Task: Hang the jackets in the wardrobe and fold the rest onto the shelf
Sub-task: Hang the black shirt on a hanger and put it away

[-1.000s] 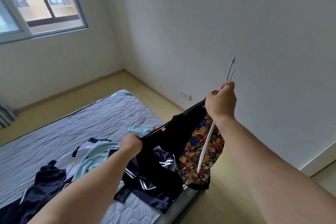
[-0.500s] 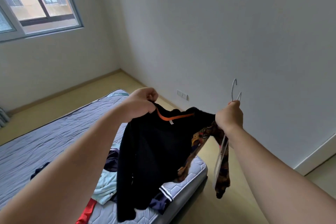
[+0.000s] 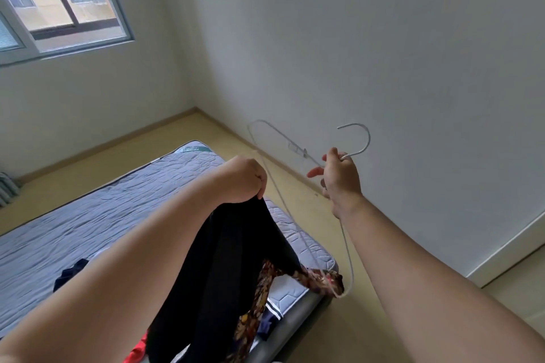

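I'm seeing the left hand (image 3: 240, 178) fisting shut on the top of the black jacket (image 3: 218, 268), which is hanging down from it over the near mattress (image 3: 97, 215) edge. A patterned lining is trailing off to the right & its end (image 3: 330, 281) is catching on the lower tip of the hanger. The right hand (image 3: 339, 175) is pinching the white wire hanger (image 3: 354, 141) at the neck, just under the hook, w/ thumb & forefinger sticking out loose. The hanger frame is running up-left & down past the wrist. Other clothes are lying on the mattress: a dark one (image 3: 70, 272) at left, a red bit (image 3: 137, 352) at the bottom. Window (image 3: 59, 0) at top left.
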